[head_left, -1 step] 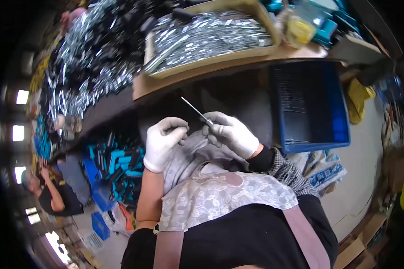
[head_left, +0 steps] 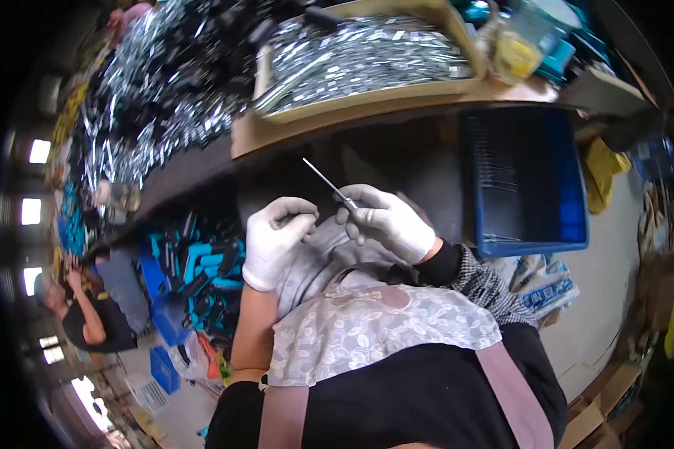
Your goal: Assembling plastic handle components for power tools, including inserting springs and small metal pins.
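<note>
Head view: your gloved right hand grasps a thin metal rod at its lower end, thumb and fingers closed around it, and the free end slants up and to the left over the dark space below the table. Your gloved left hand is just beside it, thumb and forefinger curled close together; you cannot tell whether they pinch anything. Both hands are above your lap, near the top of your pale flowered apron. Ahead, a shallow box holds shiny metal strips; right of your hands stands a blue bin.
</note>
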The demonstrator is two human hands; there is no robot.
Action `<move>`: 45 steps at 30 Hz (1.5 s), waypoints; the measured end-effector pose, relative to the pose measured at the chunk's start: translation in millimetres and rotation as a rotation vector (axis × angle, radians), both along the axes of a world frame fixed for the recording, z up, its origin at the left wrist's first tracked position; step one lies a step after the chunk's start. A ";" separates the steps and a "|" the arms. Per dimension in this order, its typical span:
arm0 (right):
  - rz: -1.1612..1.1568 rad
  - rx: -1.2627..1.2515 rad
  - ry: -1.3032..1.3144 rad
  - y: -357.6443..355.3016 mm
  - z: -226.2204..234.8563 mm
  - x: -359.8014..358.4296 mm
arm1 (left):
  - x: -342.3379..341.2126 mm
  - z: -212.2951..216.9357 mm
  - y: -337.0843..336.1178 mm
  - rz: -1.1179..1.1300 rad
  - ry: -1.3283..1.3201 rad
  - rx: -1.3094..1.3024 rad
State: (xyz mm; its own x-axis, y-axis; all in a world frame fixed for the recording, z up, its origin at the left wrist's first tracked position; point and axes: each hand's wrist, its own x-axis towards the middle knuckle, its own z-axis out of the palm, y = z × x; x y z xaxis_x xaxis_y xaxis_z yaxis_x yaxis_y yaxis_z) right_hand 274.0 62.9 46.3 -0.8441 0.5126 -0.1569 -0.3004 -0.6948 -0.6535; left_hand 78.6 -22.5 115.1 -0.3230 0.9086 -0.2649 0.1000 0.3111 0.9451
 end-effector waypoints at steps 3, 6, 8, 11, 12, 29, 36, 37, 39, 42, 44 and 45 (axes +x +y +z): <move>0.080 0.067 0.023 -7.0 13.5 -30.4 | -8.3 8.3 -20.9 0.031 0.201 0.168; 0.070 0.136 -0.052 -19.9 31.3 -53.8 | -15.2 15.1 -29.0 0.089 0.260 0.205; 0.055 0.164 -0.089 -28.2 37.0 -64.1 | -24.6 15.6 -31.4 0.085 0.275 0.194; 0.000 0.216 -0.143 -38.6 34.2 -75.6 | -38.6 8.6 -32.8 0.051 0.262 0.213; -0.026 0.237 -0.152 -41.6 33.3 -78.7 | -42.3 7.4 -33.4 0.033 0.266 0.199; -0.409 1.283 -0.479 -45.3 16.7 -98.3 | -50.0 -23.0 -25.1 0.011 0.460 0.352; -0.155 0.741 -0.401 -36.1 42.8 -82.3 | -43.4 -41.6 -28.1 0.157 -0.092 0.399; -0.117 0.700 -0.382 -34.9 43.1 -79.3 | -44.1 -43.6 -26.8 0.121 -0.206 0.404; -0.127 0.744 -0.335 -35.0 40.2 -74.7 | -47.7 -42.7 -24.7 0.042 -0.461 0.314; -0.011 0.273 -0.190 -37.8 41.6 -69.2 | -51.0 -44.3 -24.1 -0.125 -0.663 0.242; 0.016 0.234 -0.200 -38.5 42.9 -67.2 | -48.2 -33.7 -24.5 -0.197 -0.688 0.187; 0.043 0.195 -0.214 -39.0 43.2 -66.3 | -44.1 -26.2 -24.9 -0.214 -0.747 0.140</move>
State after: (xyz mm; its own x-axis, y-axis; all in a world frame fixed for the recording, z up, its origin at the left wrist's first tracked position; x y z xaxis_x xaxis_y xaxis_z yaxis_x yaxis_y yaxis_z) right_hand 207.8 23.9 89.5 -0.8240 0.5154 -0.2354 -0.1150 -0.5589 -0.8212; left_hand 34.5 -47.4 88.9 0.0807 0.9719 -0.2211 -0.5323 0.2296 0.8148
